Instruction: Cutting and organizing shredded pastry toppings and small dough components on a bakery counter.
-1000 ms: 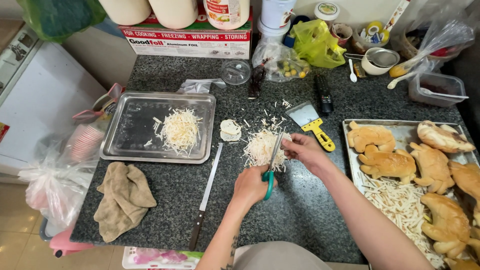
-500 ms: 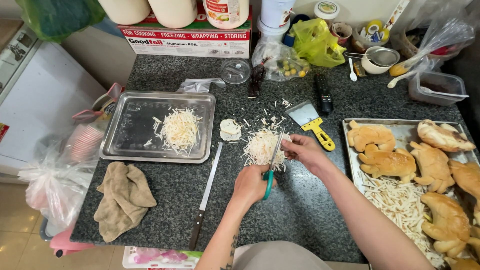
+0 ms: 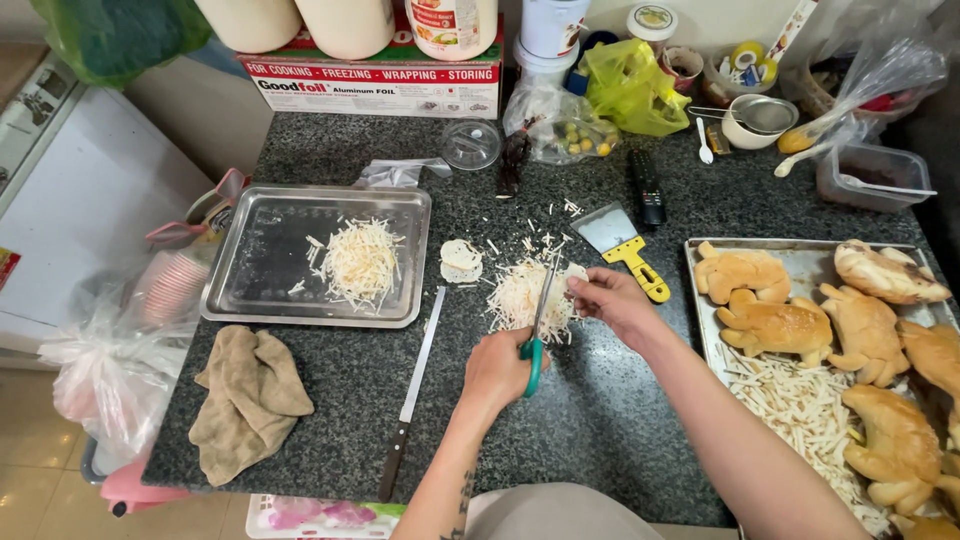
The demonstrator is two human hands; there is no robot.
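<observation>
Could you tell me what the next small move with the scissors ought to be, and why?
Probably close the scissors for another snip: the left hand holds their green handles, blades over the shred pile, while the right hand holds a pale piece at the blades.

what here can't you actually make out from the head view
- Scissors: handles mostly wrapped by the left hand.
- Pale piece being cut: covered by the right hand fingers.
- Baking tray of bird-shaped buns: cut off by the right and bottom edges.
- Grey lidded tub: contents too dim to tell.
</observation>
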